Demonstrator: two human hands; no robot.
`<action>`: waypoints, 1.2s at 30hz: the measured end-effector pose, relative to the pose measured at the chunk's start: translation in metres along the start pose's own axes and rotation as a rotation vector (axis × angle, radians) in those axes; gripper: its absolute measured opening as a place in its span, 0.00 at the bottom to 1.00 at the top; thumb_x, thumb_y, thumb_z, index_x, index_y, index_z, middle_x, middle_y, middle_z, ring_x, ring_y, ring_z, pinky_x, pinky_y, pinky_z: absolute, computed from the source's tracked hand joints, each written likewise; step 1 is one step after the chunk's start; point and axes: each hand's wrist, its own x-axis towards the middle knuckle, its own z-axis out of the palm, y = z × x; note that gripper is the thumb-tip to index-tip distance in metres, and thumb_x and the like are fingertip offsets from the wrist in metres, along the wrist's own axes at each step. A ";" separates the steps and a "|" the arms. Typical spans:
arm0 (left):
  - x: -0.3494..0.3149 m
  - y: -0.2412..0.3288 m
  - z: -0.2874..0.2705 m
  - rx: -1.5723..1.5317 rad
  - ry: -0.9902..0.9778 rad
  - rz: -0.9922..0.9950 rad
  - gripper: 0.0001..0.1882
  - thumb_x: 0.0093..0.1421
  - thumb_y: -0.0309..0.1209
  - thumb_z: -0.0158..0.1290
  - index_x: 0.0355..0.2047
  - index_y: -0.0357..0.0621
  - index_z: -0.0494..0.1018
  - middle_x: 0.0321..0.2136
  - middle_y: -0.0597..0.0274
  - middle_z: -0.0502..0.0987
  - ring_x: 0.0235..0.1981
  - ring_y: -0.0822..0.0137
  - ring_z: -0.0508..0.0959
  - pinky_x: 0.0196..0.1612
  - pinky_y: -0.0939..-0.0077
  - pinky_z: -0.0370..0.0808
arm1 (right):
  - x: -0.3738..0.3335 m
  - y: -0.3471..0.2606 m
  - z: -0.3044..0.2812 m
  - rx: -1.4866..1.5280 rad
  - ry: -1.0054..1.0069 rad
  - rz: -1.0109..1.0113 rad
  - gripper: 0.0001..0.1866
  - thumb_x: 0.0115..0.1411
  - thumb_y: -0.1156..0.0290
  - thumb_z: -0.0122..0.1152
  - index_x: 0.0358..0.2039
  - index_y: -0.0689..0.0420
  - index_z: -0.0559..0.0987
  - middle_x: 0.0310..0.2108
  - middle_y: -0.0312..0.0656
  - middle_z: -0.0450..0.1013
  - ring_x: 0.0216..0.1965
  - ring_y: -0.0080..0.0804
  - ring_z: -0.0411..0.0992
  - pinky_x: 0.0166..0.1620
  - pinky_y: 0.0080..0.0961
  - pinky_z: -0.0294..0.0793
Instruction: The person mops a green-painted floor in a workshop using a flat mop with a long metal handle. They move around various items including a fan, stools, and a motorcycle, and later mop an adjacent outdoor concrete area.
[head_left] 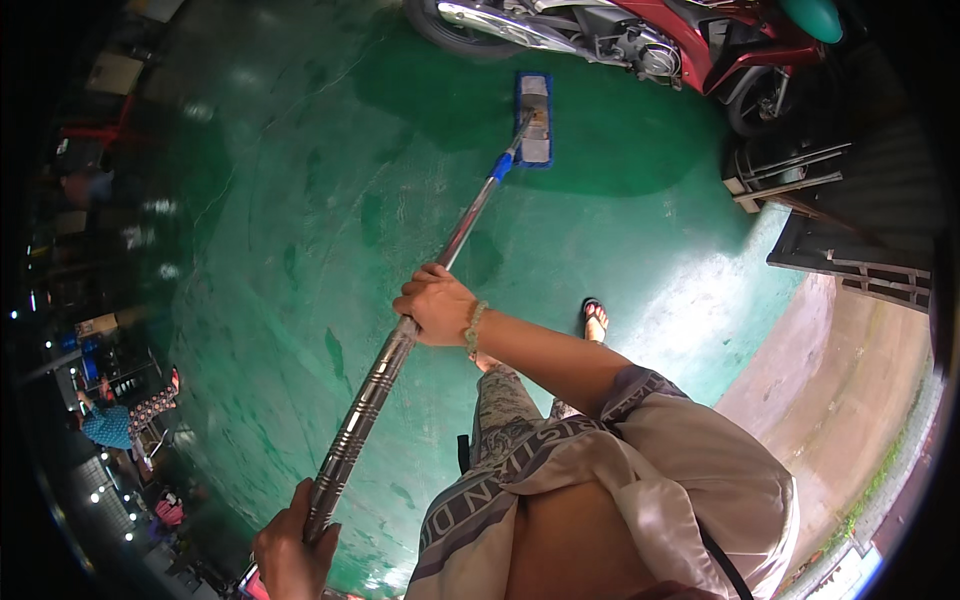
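A flat mop with a long metal handle point(362, 420) slants from the lower left up toward the top middle. Its rectangular grey head point(535, 88), fringed in blue, lies flat on the green floor point(290, 230). My right hand point(440, 306), with a beaded bracelet at the wrist, is wrapped round the middle of the handle where the thick patterned grip meets the thinner shiny pole. Lower down, my left hand point(295, 548) grips the top end of the handle, its thumb along the side. A blue joint point(502, 165) sits on the pole just above the mop head.
A red motorcycle point(700, 55) stands at the far edge, close beyond the mop head. Wooden and metal pieces point(790, 180) lie at the right, near a paved brown strip point(850, 360). Another person in a blue top point(108, 425) is among cluttered goods at the far left.
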 end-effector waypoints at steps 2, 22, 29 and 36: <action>0.014 0.036 0.008 -0.010 -0.003 0.098 0.33 0.35 0.23 0.64 0.47 0.43 0.70 0.24 0.48 0.75 0.26 0.48 0.76 0.28 0.62 0.70 | -0.027 0.034 -0.037 -0.019 0.010 0.058 0.09 0.42 0.64 0.61 0.24 0.52 0.76 0.25 0.38 0.70 0.37 0.36 0.69 0.52 0.37 0.63; 0.235 0.354 0.256 -0.075 -0.054 0.583 0.30 0.47 0.28 0.57 0.53 0.47 0.64 0.24 0.51 0.78 0.26 0.48 0.78 0.30 0.56 0.74 | -0.251 0.382 -0.144 -0.306 0.182 0.898 0.14 0.59 0.73 0.49 0.47 0.50 0.68 0.63 0.43 0.53 0.66 0.44 0.47 0.65 0.39 0.50; 0.211 0.271 0.266 0.011 0.053 0.734 0.30 0.47 0.28 0.58 0.53 0.46 0.63 0.23 0.52 0.77 0.24 0.51 0.78 0.28 0.59 0.74 | -0.265 0.311 -0.086 -0.322 0.297 0.948 0.18 0.57 0.75 0.51 0.49 0.49 0.69 0.62 0.46 0.54 0.65 0.48 0.48 0.65 0.41 0.50; 0.139 0.165 0.174 0.156 0.153 0.719 0.27 0.47 0.24 0.57 0.50 0.52 0.67 0.24 0.54 0.77 0.25 0.53 0.78 0.28 0.61 0.73 | -0.231 0.171 -0.042 -0.312 0.351 0.906 0.22 0.51 0.70 0.59 0.48 0.52 0.69 0.61 0.51 0.54 0.64 0.56 0.49 0.64 0.42 0.51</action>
